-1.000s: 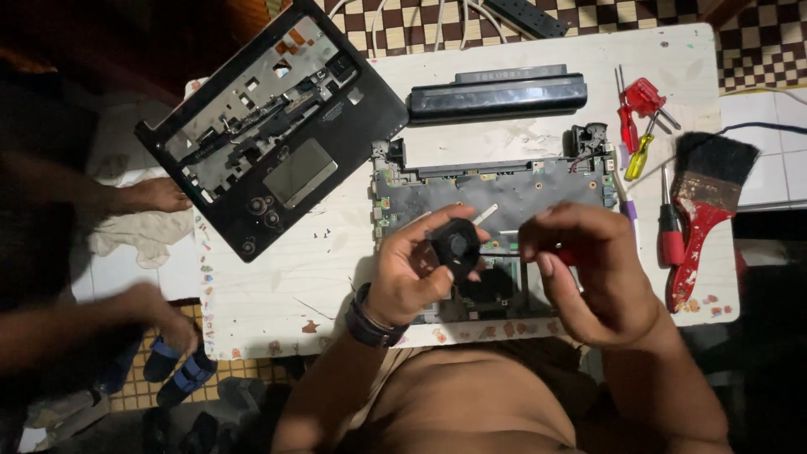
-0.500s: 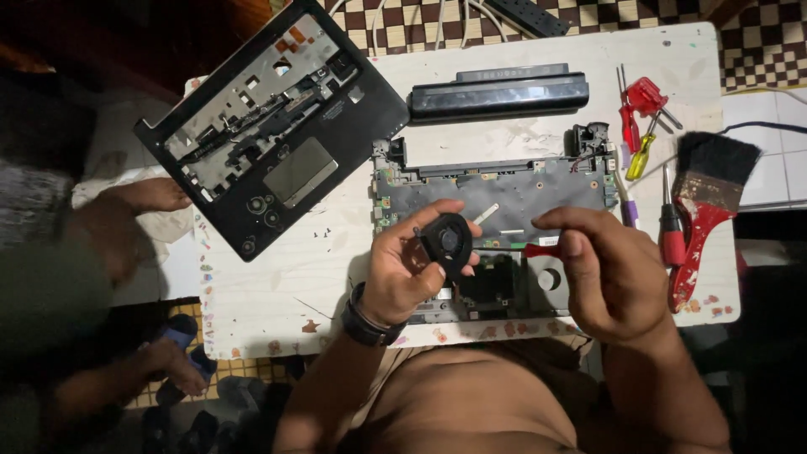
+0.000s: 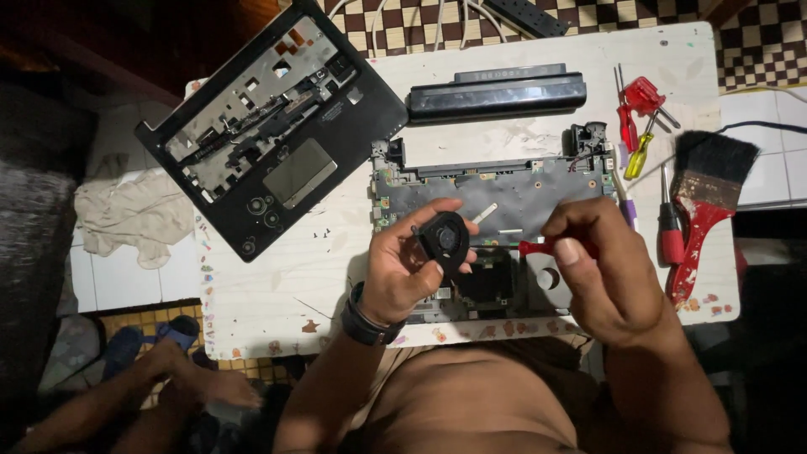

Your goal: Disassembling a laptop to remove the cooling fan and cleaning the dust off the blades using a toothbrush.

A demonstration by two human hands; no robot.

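1. While I am sitting at the white worn table (image 3: 277, 286), I am holding a small round black cooling fan (image 3: 444, 240) in my left hand (image 3: 403, 273); the fingers are curled around it, and it is lifted just above the open grey laptop base (image 3: 504, 189).
2. My right hand (image 3: 609, 277) is pinching a screwdriver with a red handle (image 3: 538, 248) between thumb and fingers, and its tip is pointing to the fan.
3. As I judge it, the work is rather far along: the black top cover with the touchpad (image 3: 269, 134) is already off and is lying upside at the far left, the long black battery (image 3: 496, 92) is lying behind the base, and the fan is out of its place. The board of the base is not yet taken out.
4. Some tiny screws (image 3: 324, 233) are lying loose between the cover and the base.
5. On the right side, the red and yellow screwdrivers (image 3: 635, 118) and a red paintbrush with black bristles (image 3: 702, 197) are lying near the table edge, so little room is there.
6. The base is reaching almost to the near edge, close to my body. Bare table is showing to the left of my left hand, below the cover.
7. At the lower left, another person's hands (image 3: 181, 378) are staying well apart from mine.
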